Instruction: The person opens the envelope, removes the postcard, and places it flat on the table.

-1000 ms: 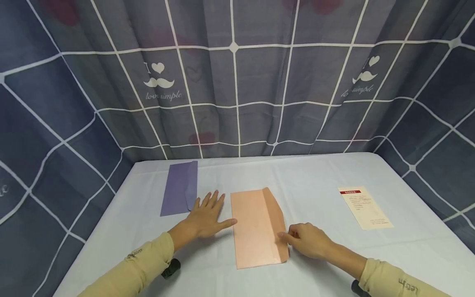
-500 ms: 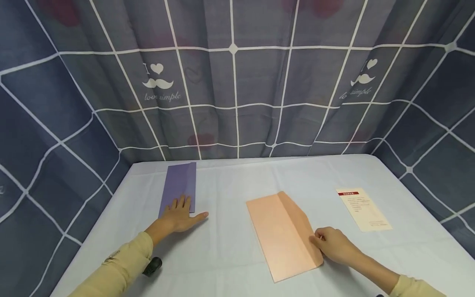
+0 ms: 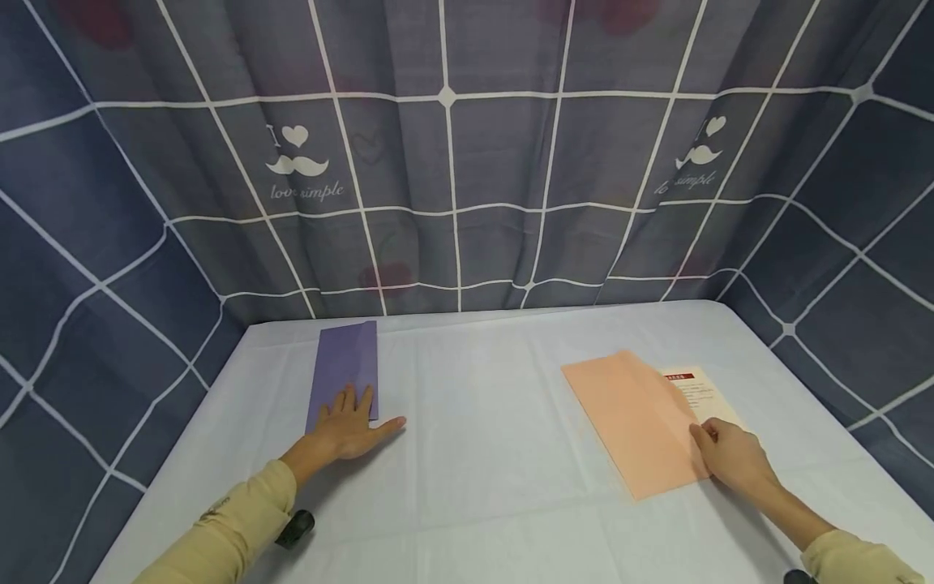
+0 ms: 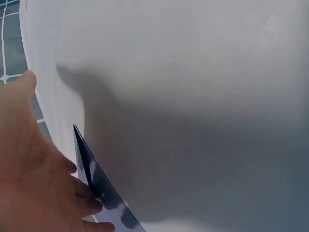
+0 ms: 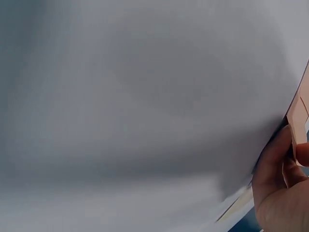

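Observation:
My right hand pinches the right edge of an orange paper envelope, thumb on top. The envelope overlaps the left part of a cream card with a red band and printed lines. In the right wrist view, the thumb and curled fingers grip the envelope's edge. At the left, my left hand lies with fingers spread over the lower end of a purple envelope. The left wrist view shows those fingers straight at the purple envelope's edge, thumb held apart.
A white cloth covers the table. Behind and at both sides hangs a dark checked curtain with white lines. Dark wrist devices show under the sleeves.
My right hand has carried the orange envelope rightward from mid-table until it overlaps the cream card. My left hand has moved left from beside the orange envelope onto the purple one.

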Demonstrator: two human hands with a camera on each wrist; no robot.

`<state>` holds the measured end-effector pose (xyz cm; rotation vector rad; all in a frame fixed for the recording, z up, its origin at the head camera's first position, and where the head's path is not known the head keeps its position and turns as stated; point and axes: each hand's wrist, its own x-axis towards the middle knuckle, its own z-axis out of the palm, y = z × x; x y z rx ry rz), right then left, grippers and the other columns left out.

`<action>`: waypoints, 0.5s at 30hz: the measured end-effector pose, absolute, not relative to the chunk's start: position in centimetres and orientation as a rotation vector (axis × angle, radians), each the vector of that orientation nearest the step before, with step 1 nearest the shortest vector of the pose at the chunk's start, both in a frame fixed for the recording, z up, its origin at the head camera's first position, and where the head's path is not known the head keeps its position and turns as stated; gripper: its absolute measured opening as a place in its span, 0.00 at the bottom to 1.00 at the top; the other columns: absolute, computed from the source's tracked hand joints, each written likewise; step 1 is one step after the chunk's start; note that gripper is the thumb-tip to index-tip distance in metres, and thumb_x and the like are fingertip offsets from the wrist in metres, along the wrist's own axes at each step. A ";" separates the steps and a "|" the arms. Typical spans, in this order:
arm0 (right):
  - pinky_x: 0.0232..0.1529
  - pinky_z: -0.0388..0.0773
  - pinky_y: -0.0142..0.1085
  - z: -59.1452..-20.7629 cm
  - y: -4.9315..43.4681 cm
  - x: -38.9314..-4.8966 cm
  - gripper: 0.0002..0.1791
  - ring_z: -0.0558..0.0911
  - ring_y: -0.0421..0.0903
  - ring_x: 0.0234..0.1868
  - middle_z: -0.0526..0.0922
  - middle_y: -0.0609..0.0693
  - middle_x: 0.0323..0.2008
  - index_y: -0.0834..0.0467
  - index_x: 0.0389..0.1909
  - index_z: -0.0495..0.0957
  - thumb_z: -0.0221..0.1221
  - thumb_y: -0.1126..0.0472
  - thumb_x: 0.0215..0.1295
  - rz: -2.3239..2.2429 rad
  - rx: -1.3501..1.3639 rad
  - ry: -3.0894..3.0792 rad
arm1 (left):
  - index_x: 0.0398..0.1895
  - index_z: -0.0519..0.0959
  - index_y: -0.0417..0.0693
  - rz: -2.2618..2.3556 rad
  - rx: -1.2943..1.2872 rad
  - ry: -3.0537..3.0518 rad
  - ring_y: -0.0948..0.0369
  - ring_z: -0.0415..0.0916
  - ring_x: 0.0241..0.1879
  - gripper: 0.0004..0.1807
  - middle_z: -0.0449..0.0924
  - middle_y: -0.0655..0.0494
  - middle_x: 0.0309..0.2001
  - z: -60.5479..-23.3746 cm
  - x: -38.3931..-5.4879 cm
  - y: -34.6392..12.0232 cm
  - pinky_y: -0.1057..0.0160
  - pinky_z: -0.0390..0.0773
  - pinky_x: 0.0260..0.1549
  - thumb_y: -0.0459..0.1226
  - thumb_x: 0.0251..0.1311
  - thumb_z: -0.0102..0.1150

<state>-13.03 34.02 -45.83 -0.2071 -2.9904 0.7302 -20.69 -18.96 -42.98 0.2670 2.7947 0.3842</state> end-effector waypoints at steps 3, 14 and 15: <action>0.17 0.64 0.36 -45.7 35.4 -13.4 0.18 0.70 0.45 0.16 0.69 0.47 0.14 0.65 0.25 0.71 0.43 0.59 0.74 0.695 -0.243 -2.992 | 0.73 0.44 0.30 0.382 0.297 2.797 0.35 0.34 0.70 0.56 0.36 0.26 0.71 -43.1 -20.7 -18.8 0.32 0.37 0.61 0.69 0.61 0.38; 0.20 0.66 0.40 -45.2 36.8 -14.1 0.27 0.72 0.48 0.20 0.71 0.48 0.16 0.65 0.26 0.69 0.37 0.47 0.76 0.620 -0.253 -3.089 | 0.73 0.45 0.32 0.332 0.331 2.795 0.36 0.36 0.70 0.55 0.38 0.32 0.72 -43.4 -20.0 -18.5 0.32 0.38 0.61 0.69 0.61 0.38; 0.20 0.66 0.42 -45.1 36.8 -14.1 0.29 0.73 0.50 0.21 0.72 0.50 0.17 0.65 0.27 0.69 0.37 0.45 0.76 0.613 -0.257 -3.100 | 0.73 0.46 0.32 0.323 0.340 2.793 0.37 0.37 0.70 0.55 0.39 0.32 0.73 -43.5 -19.9 -18.3 0.33 0.38 0.61 0.69 0.61 0.38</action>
